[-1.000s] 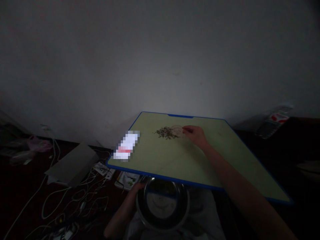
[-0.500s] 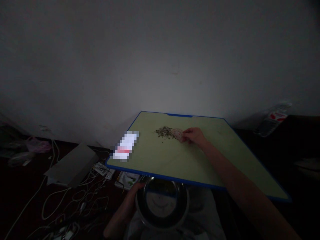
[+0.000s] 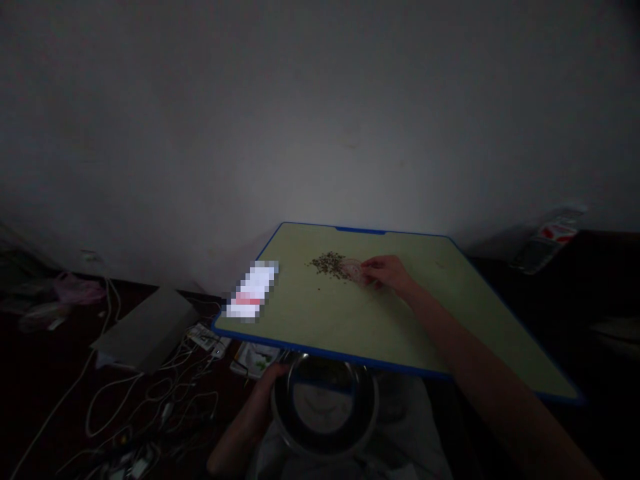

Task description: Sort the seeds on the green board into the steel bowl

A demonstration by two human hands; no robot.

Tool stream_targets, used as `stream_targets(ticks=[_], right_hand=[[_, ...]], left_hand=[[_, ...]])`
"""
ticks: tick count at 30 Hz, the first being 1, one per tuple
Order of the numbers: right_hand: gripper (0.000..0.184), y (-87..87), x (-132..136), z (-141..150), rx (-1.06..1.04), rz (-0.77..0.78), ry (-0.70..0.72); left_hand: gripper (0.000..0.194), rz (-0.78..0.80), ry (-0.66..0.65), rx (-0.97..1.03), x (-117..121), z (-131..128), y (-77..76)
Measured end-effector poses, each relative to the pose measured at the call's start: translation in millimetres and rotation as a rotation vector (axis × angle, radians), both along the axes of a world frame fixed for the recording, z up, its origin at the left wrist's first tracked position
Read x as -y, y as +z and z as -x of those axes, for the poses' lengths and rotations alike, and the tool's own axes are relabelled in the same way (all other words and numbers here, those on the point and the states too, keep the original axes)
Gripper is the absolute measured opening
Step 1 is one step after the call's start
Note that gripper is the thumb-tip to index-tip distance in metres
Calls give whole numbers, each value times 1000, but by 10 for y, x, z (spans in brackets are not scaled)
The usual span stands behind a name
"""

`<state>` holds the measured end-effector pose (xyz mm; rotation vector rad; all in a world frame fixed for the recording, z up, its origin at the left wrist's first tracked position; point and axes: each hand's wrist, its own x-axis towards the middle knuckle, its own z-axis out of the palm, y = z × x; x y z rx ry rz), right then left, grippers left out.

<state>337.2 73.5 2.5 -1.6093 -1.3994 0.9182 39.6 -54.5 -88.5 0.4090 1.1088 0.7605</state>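
My right hand (image 3: pixel 383 272) reaches over the low table (image 3: pixel 320 320) and pinches a clear, pinkish plastic piece with a rounded edge (image 3: pixel 353 268). That piece touches the right side of a loose pile of small dark grains (image 3: pixel 330 264), which look like seeds or beans. One stray grain lies just in front of the pile. Below the table's near edge, my left hand (image 3: pixel 273 385) grips the left rim of a shiny metal bowl (image 3: pixel 325 443) above my lap. The fingers of my left hand are mostly hidden by the bowl.
A lit, blurred phone (image 3: pixel 251 291) lies at the table's left side. On the floor to the left are a grey box (image 3: pixel 150 327), tangled white cables (image 3: pixel 145 400) and a pink plastic bag (image 3: pixel 79 288). A clear package with red marks (image 3: pixel 555 233) stands at the right. A wall rises behind.
My right hand and the plastic piece have shifted slightly left, against the pile. A stray grain has moved a little left and nearer. My left hand and the bowl have stayed put.
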Motion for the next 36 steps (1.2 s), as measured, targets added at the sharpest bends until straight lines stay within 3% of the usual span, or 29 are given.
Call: stream_targets(ticks=[11, 22, 30, 36], right_hand=[[20, 1, 6, 25, 90, -56, 69], [21, -19, -1, 29, 110, -70, 89], [26, -50, 2, 28, 114, -91, 146], [26, -29, 17, 30, 121, -86, 167]], left_hand=[[19, -23, 38, -3, 78, -71, 179], [23, -19, 21, 10, 75, -66, 156], [7, -3, -3, 28, 1, -26, 98], [13, -18, 53, 40, 72, -76, 273]])
